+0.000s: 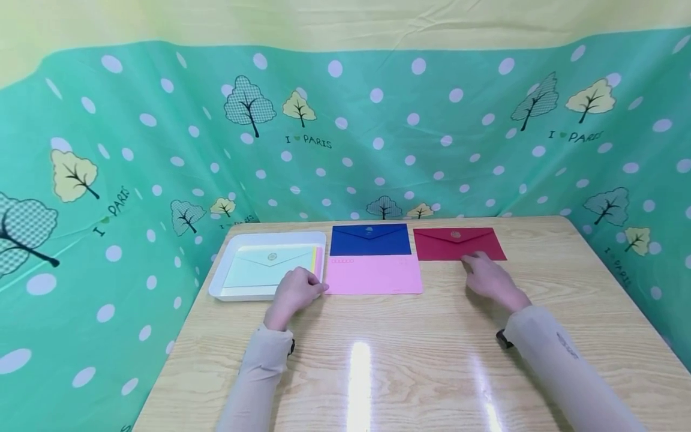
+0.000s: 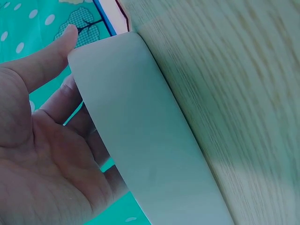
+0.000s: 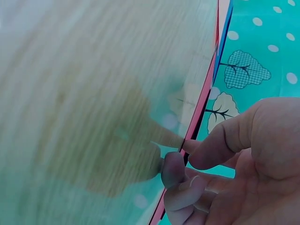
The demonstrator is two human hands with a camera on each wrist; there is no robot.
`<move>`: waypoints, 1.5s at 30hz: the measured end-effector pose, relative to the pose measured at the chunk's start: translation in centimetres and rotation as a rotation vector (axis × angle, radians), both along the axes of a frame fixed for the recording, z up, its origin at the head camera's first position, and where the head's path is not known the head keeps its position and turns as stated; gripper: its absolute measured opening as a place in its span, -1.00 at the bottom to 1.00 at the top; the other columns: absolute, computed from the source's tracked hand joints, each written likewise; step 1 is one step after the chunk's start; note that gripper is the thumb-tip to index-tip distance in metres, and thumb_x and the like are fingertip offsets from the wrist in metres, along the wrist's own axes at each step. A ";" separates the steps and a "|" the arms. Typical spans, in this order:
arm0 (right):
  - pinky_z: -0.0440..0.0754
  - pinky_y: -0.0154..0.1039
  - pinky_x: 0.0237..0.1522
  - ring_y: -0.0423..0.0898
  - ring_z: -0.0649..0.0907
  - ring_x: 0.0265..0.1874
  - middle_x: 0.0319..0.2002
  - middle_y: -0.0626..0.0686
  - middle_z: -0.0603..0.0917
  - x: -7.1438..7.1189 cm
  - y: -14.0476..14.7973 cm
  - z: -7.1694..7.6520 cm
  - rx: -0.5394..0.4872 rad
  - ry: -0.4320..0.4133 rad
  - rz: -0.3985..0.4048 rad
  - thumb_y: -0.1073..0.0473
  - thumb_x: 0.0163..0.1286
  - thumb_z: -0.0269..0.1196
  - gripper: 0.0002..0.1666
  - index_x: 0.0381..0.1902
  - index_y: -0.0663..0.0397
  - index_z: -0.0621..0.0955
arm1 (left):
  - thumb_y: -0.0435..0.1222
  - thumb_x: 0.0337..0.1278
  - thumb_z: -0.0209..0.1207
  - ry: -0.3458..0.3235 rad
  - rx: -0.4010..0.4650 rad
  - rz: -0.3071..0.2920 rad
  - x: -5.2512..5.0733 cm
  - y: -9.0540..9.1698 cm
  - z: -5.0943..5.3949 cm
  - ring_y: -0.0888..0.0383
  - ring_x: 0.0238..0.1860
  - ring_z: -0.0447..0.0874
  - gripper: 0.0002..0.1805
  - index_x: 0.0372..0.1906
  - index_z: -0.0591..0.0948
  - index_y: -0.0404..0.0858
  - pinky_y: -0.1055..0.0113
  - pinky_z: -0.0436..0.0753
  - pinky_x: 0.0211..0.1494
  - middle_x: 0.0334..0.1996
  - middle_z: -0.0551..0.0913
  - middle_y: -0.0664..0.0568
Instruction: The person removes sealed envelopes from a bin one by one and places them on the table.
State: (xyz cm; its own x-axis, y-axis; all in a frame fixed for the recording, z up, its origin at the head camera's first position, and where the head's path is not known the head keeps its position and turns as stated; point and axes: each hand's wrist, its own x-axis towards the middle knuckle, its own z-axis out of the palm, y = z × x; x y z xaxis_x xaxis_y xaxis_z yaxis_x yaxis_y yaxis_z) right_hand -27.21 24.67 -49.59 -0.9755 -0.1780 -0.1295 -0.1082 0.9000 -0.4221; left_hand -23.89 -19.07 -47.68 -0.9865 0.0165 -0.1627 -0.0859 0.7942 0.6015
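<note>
On the table in the head view, a dark blue envelope (image 1: 370,241) lies above a pink one (image 1: 373,276), with a red envelope (image 1: 459,245) to their right. A white tray (image 1: 221,289) at the left holds a pale envelope (image 1: 259,273) with yellow and pink edges beside it. My left hand (image 1: 296,292) is at the tray's right side, thumb by the pink envelope's lower left corner. In the left wrist view the hand (image 2: 51,136) has loosely bent fingers partly hidden behind the tray wall (image 2: 136,108). My right hand (image 1: 490,281) touches the red envelope's lower edge with relaxed fingertips.
A green dotted curtain (image 1: 378,138) with printed trees hangs behind and beside the wooden table (image 1: 410,372). Bright light reflections lie on the table's front part.
</note>
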 end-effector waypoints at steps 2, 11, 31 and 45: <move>0.32 0.48 0.32 0.54 0.30 0.39 0.41 0.56 0.27 -0.3 0.1 0.0 -0.002 0.002 0.003 0.37 0.47 0.04 -0.35 0.49 0.50 0.34 | -0.17 0.31 0.43 -0.001 0.001 0.000 -0.1 0.0 0.0 0.11 -0.53 0.48 -0.77 -0.41 0.81 -0.22 0.27 0.44 -0.42 -0.57 0.63 0.04; 0.31 0.47 0.33 0.52 0.29 0.40 0.42 0.55 0.26 -1.4 0.0 -0.1 0.020 0.002 0.005 0.36 0.46 0.07 -0.34 0.49 0.48 0.35 | -0.16 0.30 0.44 0.000 -0.010 0.005 -0.3 0.0 -0.2 0.10 -0.47 0.52 -0.77 -0.37 0.82 -0.23 0.26 0.47 -0.38 -0.53 0.65 0.05; 0.26 0.45 0.38 0.52 0.25 0.44 0.46 0.54 0.21 -2.2 -0.4 -0.1 0.000 -0.012 0.011 0.39 0.41 0.02 -0.29 0.51 0.49 0.31 | -0.14 0.28 0.45 -0.013 -0.011 0.021 -0.3 -0.1 -0.3 0.09 -0.41 0.56 -0.79 -0.34 0.82 -0.21 0.24 0.51 -0.31 -0.47 0.68 0.04; 0.30 0.45 0.35 0.55 0.27 0.42 0.47 0.58 0.17 -2.0 -0.5 0.0 0.026 -0.006 0.028 0.38 0.45 -0.04 -0.31 0.52 0.48 0.30 | -0.15 0.29 0.45 -0.026 -0.004 0.039 -0.3 0.1 -0.2 0.08 -0.41 0.56 -0.79 -0.32 0.82 -0.23 0.24 0.52 -0.33 -0.45 0.67 0.02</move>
State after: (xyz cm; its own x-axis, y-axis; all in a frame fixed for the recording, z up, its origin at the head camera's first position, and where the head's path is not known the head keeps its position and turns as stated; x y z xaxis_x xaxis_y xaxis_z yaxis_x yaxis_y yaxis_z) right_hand -29.24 24.13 -49.64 -0.9693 -0.2015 -0.1406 -0.1307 0.9073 -0.3997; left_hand -24.14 -19.02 -47.87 -0.9818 -0.0228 -0.1886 -0.1328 0.7920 0.5959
